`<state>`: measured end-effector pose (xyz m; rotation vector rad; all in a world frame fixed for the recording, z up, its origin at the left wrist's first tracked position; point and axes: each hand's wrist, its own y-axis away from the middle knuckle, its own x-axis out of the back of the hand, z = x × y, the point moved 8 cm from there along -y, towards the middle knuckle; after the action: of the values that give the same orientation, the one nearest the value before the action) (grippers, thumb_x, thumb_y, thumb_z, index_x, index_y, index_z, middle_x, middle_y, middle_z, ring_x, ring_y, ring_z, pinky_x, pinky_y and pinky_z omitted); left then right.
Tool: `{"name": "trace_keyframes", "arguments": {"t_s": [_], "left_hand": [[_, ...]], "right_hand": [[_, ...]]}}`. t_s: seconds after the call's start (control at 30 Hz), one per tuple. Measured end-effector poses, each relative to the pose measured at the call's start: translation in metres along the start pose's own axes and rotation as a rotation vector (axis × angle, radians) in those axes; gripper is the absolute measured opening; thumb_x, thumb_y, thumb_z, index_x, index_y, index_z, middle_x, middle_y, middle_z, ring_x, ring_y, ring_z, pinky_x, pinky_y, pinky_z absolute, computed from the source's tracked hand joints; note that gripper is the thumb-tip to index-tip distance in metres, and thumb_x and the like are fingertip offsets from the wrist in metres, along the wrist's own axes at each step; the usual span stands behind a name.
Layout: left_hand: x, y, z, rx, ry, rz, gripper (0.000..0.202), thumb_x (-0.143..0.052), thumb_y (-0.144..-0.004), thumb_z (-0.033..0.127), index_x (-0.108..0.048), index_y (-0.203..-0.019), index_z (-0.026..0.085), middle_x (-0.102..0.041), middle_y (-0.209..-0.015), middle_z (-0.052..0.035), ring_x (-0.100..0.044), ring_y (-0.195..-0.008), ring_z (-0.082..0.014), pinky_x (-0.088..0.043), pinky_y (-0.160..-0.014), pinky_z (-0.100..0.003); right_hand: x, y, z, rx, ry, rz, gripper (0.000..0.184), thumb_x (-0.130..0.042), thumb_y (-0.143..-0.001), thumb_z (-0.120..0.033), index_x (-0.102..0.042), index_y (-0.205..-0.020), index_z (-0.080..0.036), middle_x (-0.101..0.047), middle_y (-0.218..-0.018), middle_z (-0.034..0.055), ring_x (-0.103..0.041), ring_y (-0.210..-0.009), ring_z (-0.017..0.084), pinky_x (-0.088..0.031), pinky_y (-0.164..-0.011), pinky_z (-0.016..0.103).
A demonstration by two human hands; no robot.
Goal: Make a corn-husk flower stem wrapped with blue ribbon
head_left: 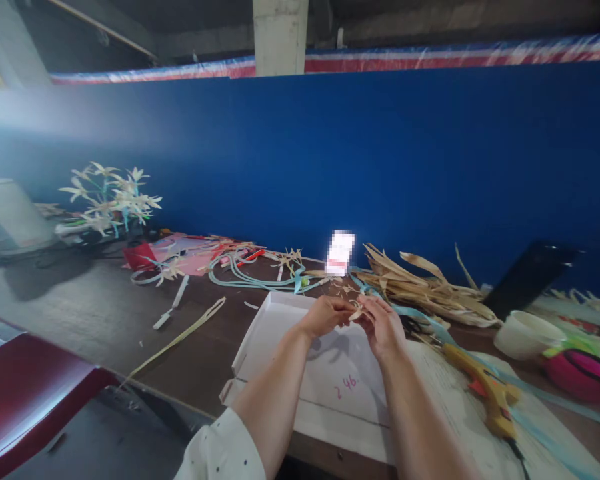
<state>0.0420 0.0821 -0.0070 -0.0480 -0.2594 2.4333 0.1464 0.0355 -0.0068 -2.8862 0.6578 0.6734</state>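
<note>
A small cream husk flower (356, 311) with narrow petals is pinched between my two hands. My left hand (326, 315) is closed on its left side, the fingertips at the petals. From the right, my right hand (384, 325) is closed on the same flower, its fingers bent round it and partly hiding its base. Both hands are above an open white cardboard box (325, 400), which has pink handwritten figures on it. Right of my right forearm lies a yellow glue gun (483, 387) on a printed sheet.
Dried husks (420, 287) lie behind my right hand, near a white cup (527, 333) and a pink bowl-like item (583, 373). A lit phone (340, 253) leans at the back. Pale blue tubing (240, 277) and a bunch of husk flowers (113, 197) are to the left.
</note>
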Motion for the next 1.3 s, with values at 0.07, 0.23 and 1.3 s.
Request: {"name": "trace_keyframes", "arguments": {"t_s": [0.07, 0.23, 1.3], "left_hand": [[0.0002, -0.0006, -0.0014, 0.003, -0.008, -0.005, 0.022, -0.062, -0.067, 0.025, -0.072, -0.08, 0.01, -0.057, -0.058, -0.0008, -0.047, -0.051, -0.0065, -0.037, -0.05, -0.02], [0.0019, -0.0011, -0.0041, 0.014, -0.026, -0.003, 0.025, -0.063, -0.068, 0.03, -0.072, -0.081, 0.011, -0.057, -0.058, -0.0011, -0.046, -0.052, -0.0068, -0.037, -0.051, -0.02], [0.0087, -0.0044, -0.0058, 0.028, 0.136, 0.147, 0.029, -0.074, -0.055, 0.035, -0.069, -0.069, 0.01, -0.058, -0.056, -0.001, -0.048, -0.05, -0.0077, -0.037, -0.048, -0.021]], "right_hand": [[0.0002, -0.0004, 0.0007, -0.002, 0.002, -0.001, 0.024, -0.079, -0.054, -0.031, -0.064, -0.064, -0.017, -0.059, -0.055, -0.0026, -0.052, -0.045, 0.009, -0.041, -0.041, 0.019], [0.0007, -0.0013, 0.0013, -0.007, 0.011, 0.0, 0.024, -0.08, -0.052, -0.032, -0.064, -0.064, -0.018, -0.059, -0.056, -0.0031, -0.052, -0.045, 0.009, -0.041, -0.041, 0.02], [-0.0031, -0.0013, -0.0015, 0.039, -0.028, -0.017, 0.031, -0.077, -0.061, -0.04, -0.07, -0.079, -0.016, -0.054, -0.058, -0.0035, -0.037, -0.044, 0.004, -0.031, -0.039, 0.017]]}}
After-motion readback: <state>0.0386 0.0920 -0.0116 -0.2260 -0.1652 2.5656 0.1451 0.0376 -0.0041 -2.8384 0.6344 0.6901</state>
